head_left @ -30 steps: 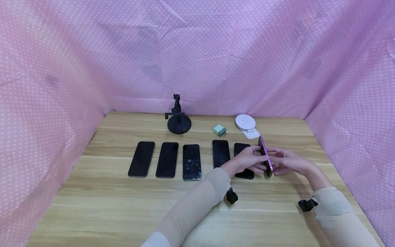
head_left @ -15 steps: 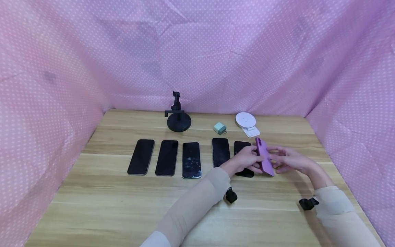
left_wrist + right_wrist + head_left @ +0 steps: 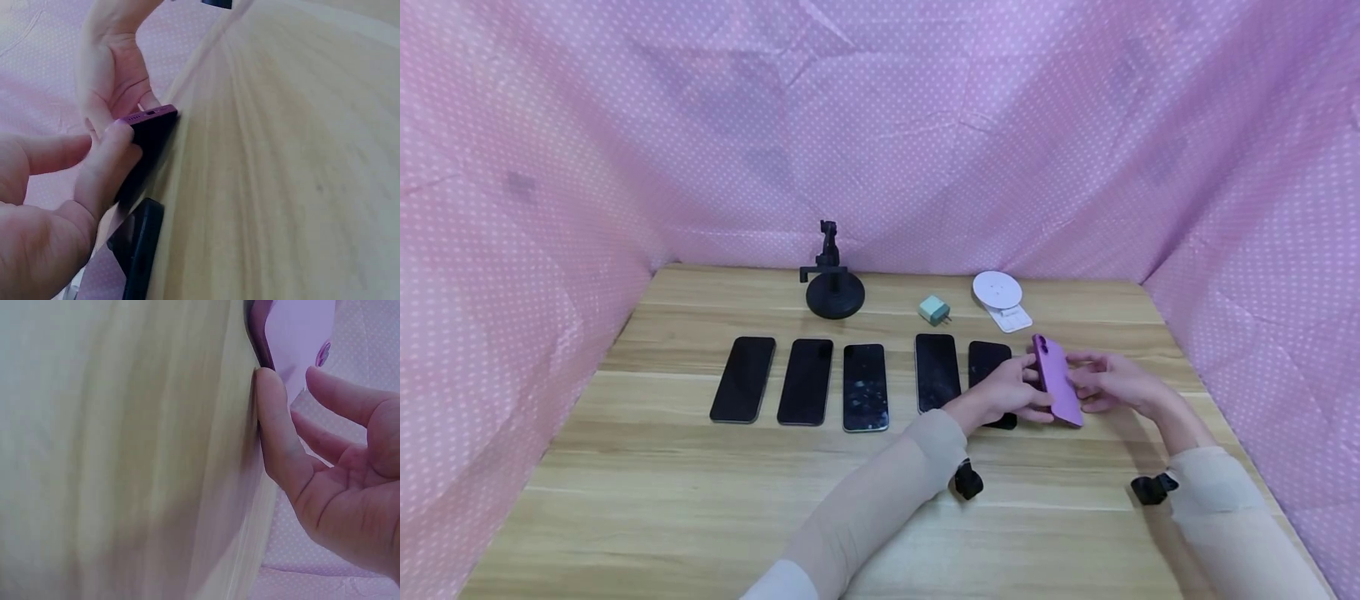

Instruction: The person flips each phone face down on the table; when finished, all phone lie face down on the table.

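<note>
A purple smartphone (image 3: 1060,385) lies tilted at the right of the row of phones, its back up and its dark screen facing down. My left hand (image 3: 1006,390) pinches its left side near the charging-port end; in the left wrist view the finger and thumb (image 3: 103,162) meet at that raised edge. The phone's other long side is low, close over the table. My right hand (image 3: 1116,385) is at that right side, fingers loosely extended, one fingertip (image 3: 270,381) at the phone's edge and the thumb apart from it. A black phone (image 3: 985,362) lies partly hidden under my left hand.
Several black phones (image 3: 805,382) lie in a row to the left on the wooden table (image 3: 700,500). Behind them stand a black phone stand (image 3: 835,296), a mint-green charger plug (image 3: 934,310) and a white round charging pad (image 3: 997,290). Pink dotted cloth (image 3: 880,150) surrounds the table.
The purple phone has turned from standing on edge to leaning with its back upward, and has shifted slightly right. My right hand has drawn a little to the right, its fingers loosening.
</note>
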Tool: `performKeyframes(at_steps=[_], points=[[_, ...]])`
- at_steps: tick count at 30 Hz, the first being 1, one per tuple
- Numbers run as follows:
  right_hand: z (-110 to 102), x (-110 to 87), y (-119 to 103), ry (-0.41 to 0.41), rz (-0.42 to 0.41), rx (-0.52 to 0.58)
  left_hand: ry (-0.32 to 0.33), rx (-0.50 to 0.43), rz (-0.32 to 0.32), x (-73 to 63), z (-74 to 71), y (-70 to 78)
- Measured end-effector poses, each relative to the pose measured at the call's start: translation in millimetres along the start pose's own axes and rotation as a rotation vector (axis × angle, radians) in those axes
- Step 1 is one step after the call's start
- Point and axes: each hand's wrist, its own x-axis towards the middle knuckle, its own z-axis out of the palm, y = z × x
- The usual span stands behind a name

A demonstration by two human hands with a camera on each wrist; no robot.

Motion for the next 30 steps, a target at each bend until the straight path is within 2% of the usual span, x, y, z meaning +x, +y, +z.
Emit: performKeyframes(at_steps=[3, 5, 11, 17, 30], points=[[-2.3, 0.9, 0.1, 0.017, 0.025, -0.001, 0.013, -0.004, 0.003, -0.3, 2.7, -1.6], [-3.3, 1.7, 0.5, 0.024, 0.039, 0.011, 0.016, 0.03, 0.002, -1.3, 3.8, -2.1], [-4.6, 4.0, 0.6, 0.053, 0.055, 0.021, -0.038, 0.129, -0.047, -3.8, -1.5, -0.2], [-4.2, 4.7, 0.6, 0.08, 0.064, 0.016, -0.065, 0.166, -0.059, -7.1, -1.6, 1.3], [-8.3, 6.7, 1.2, 0.089, 0.077, -0.008, -0.018, 0.279, -0.06, -9.0, 3.9, 0.9]])
